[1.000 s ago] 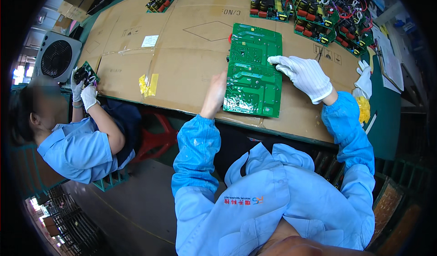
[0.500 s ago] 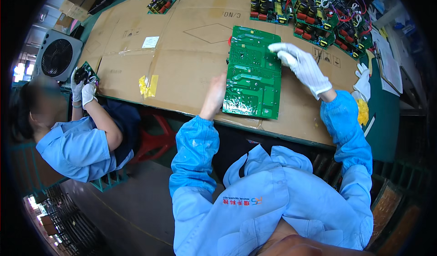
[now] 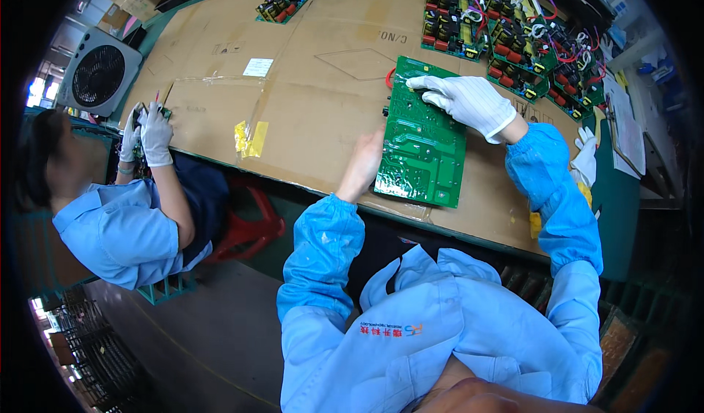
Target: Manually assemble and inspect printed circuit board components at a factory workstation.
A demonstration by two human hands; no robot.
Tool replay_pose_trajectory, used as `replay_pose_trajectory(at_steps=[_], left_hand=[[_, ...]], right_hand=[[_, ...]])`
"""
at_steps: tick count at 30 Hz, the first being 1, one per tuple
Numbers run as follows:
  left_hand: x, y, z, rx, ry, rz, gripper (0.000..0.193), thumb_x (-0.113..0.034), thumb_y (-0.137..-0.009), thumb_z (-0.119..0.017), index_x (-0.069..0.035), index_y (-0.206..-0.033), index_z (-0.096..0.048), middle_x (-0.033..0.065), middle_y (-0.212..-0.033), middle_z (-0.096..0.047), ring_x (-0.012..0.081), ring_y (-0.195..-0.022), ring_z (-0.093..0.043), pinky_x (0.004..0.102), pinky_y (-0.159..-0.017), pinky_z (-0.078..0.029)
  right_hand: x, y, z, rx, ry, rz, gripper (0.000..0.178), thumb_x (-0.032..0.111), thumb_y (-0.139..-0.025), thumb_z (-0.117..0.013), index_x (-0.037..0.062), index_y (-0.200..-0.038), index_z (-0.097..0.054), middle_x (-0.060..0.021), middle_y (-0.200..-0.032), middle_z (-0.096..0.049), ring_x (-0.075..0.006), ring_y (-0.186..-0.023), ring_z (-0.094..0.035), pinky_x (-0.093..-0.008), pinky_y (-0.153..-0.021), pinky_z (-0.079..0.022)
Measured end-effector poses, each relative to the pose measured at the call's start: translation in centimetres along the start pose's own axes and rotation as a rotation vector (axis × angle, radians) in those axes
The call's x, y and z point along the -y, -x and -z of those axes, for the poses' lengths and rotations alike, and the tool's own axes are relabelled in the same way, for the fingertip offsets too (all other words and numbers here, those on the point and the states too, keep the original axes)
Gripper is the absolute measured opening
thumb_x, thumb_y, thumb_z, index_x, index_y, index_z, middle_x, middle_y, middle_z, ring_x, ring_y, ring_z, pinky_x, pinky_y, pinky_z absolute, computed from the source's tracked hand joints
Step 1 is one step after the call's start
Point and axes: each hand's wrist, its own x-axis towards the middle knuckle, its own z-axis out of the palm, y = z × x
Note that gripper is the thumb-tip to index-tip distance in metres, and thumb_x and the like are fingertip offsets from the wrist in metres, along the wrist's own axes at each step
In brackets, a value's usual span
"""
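Note:
A large green circuit board is held solder side up over the cardboard-covered table, slightly tilted. My bare left hand is closed on its left edge; the fingertips are hidden beneath the board. My right hand, in a striped white glove, lies over the board's upper part. Its fingers are stretched out, with the fingertips at a small pale spot near the top left corner. A bit of red wire and small dark parts stick out past the board's left edge.
Several circuit boards with red, black and yellow parts crowd the far right; one more board lies far left. Yellow tape pieces and a white glove lie on the table. At left, a co-worker's gloved hands hold something small near a fan.
My right hand has come left and down onto the board, its fingertips now over the upper left part. My left hand keeps its hold. The whole view has shifted slightly.

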Motion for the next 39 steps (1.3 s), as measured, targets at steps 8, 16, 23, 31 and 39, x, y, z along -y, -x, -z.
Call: replay_pose_trajectory(at_steps=[8, 16, 23, 31, 39], left_hand=[[-1.7, 0.7, -0.9, -0.005, -0.054, -0.03, 0.06, -0.043, -0.11, -0.04, 0.008, -0.103, -0.071, 0.0092, -0.09, -0.074, 0.0128, -0.078, -0.064, 0.0323, -0.073, -0.051], [0.0, -0.4, 0.0, 0.011, -0.022, -0.031, 0.061, -0.044, -0.11, -0.04, 0.008, -0.103, -0.07, 0.01, -0.089, -0.074, 0.0133, -0.078, -0.065, 0.033, -0.072, -0.052], [-0.7, 0.0, -0.2, 0.015, -0.077, -0.047, 0.062, -0.044, -0.109, -0.041, 0.01, -0.1, -0.07, 0.0111, -0.088, -0.073, 0.0153, -0.077, -0.065, 0.0345, -0.071, -0.052], [-1.0, 0.2, -0.7, -0.004, -0.073, -0.063, 0.061, -0.043, -0.109, -0.041, 0.01, -0.099, -0.07, 0.0096, -0.086, -0.073, 0.0137, -0.076, -0.064, 0.0328, -0.072, -0.052], [-0.8, 0.3, -0.5, 0.033, 0.002, -0.014, 0.062, -0.043, -0.11, -0.039, 0.009, -0.099, -0.07, 0.0087, -0.088, -0.073, 0.0114, -0.077, -0.064, 0.0311, -0.073, -0.052]], right_hand=[[-0.8, 0.2, -1.5, -0.155, -0.058, 0.097, 0.035, 0.036, -0.104, -0.051, 0.0262, -0.137, -0.058, -0.0096, -0.118, -0.072, -0.0358, -0.1, -0.069, -0.0445, -0.081, -0.056], [-0.3, -0.2, -2.5, -0.239, 0.017, 0.115, 0.033, 0.032, -0.102, -0.058, 0.0262, -0.134, -0.061, -0.0092, -0.117, -0.072, -0.0334, -0.099, -0.07, -0.0417, -0.081, -0.056], [-1.7, -1.1, -1.3, -0.371, -0.567, 0.015, 0.029, 0.028, -0.105, -0.055, 0.016, -0.129, -0.068, -0.0061, -0.124, -0.072, -0.0232, -0.11, -0.07, -0.033, -0.096, -0.052], [-3.6, -1.5, -0.7, -0.197, -0.08, -0.003, 0.032, 0.034, -0.105, -0.051, 0.019, -0.132, -0.062, -0.0085, -0.12, -0.071, -0.0329, -0.106, -0.068, -0.0412, -0.088, -0.055], [-3.3, -2.1, 0.5, -0.074, -0.027, -0.015, 0.033, 0.037, -0.106, -0.049, 0.022, -0.133, -0.059, -0.0079, -0.121, -0.07, -0.0339, -0.102, -0.069, -0.0431, -0.085, -0.055]])
